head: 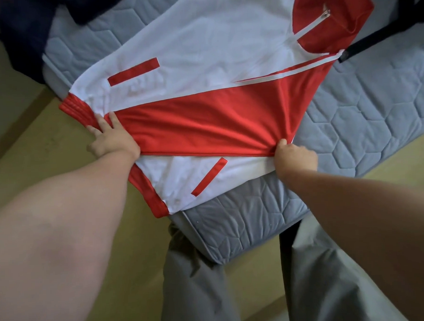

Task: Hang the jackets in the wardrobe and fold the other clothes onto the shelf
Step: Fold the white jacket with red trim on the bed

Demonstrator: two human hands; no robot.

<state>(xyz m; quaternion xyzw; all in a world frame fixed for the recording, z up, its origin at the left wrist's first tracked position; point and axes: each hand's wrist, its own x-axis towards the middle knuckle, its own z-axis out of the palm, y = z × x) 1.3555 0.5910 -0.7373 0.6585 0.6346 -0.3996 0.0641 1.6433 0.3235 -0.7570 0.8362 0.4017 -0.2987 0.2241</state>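
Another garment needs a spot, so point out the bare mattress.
Widest bare mattress: right of the red and white jacket, below the black strap. Smaller: the near corner below its hem. Crowded: the centre under the jacket, the far left under the navy garment.

Home bedroom: bare quilted grey mattress w/ clothes on it (beige floor).
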